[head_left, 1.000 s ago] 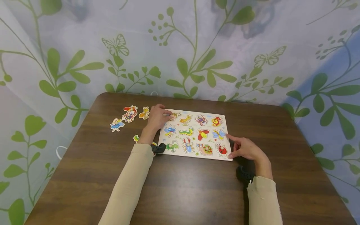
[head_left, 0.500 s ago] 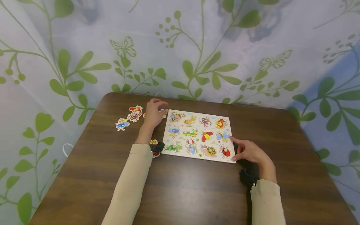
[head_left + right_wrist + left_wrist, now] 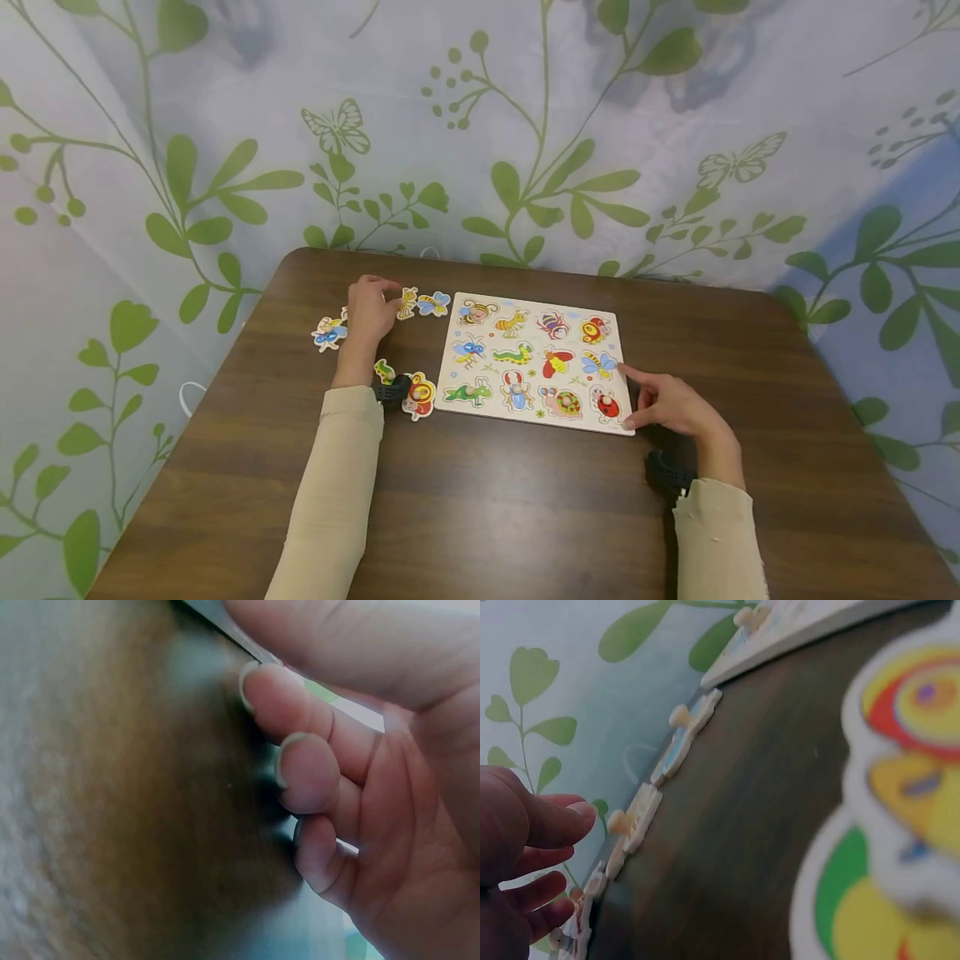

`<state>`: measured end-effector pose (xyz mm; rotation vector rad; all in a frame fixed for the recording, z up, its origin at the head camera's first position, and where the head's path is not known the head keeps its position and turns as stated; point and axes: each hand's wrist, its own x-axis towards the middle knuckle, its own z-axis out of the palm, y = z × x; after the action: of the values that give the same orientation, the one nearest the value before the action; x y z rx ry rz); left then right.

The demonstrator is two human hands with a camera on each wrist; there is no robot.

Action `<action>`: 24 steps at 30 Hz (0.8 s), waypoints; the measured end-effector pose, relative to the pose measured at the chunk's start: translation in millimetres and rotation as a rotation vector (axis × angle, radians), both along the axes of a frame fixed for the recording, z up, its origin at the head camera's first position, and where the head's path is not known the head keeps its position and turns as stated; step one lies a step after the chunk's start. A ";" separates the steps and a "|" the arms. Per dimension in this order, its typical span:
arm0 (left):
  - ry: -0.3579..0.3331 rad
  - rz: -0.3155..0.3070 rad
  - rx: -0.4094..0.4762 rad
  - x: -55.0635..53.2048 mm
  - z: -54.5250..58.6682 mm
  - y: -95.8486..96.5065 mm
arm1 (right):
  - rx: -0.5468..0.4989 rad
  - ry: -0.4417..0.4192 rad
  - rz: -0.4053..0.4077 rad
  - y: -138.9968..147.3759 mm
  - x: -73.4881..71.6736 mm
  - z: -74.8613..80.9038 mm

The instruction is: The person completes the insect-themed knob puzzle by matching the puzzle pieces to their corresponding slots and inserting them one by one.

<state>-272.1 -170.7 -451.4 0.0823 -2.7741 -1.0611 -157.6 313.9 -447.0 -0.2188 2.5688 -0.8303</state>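
In the head view my left hand (image 3: 371,308) hovers over loose wooden insect pieces left of the board, fingers spread and loosely bent. Nothing shows between its fingertips in the left wrist view. Beside it lie a yellow bee-like piece (image 3: 407,303) and a blue-winged dragonfly piece (image 3: 433,303); a blue mosquito piece (image 3: 328,333) is partly visible on its other side. The white knob-puzzle board (image 3: 491,412) carries rows of insect pictures, the lowest row with knobs. My right hand (image 3: 675,406) touches the board's right side, index finger at the edge and thumb at the lower corner.
A caterpillar piece (image 3: 384,372) and a red-and-yellow butterfly-like piece (image 3: 420,396) lie beneath and beside the left wrist. The brown table (image 3: 510,517) meets a leaf-patterned curtain (image 3: 510,125) at its far edge.
My left hand has left the board's upper-left corner and moved left to the loose pieces. The dragonfly piece now lies uncovered next to the board. My right hand keeps its place.
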 end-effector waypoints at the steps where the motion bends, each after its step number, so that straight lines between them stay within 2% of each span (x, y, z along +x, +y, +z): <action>1: -0.003 0.005 -0.011 0.2 -0.8 -0.5 | 0.000 0.000 0.000 0.0 0.1 -0.3; 6: -0.025 0.034 -0.048 -0.8 -7.5 -2.3 | 0.000 0.009 0.009 0.6 -0.4 -0.4; 12: -0.001 0.076 -0.059 -3.3 -15.3 -0.5 | -0.001 0.013 0.017 0.2 -2.0 0.9; 24: 0.017 0.095 -0.101 -5.5 -16.3 4.3 | -0.003 0.018 0.001 1.8 0.0 -3.4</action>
<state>-277.6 -166.4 -467.7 0.1895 -2.7725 -0.8932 -157.6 315.7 -450.4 -0.2289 2.5842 -0.8354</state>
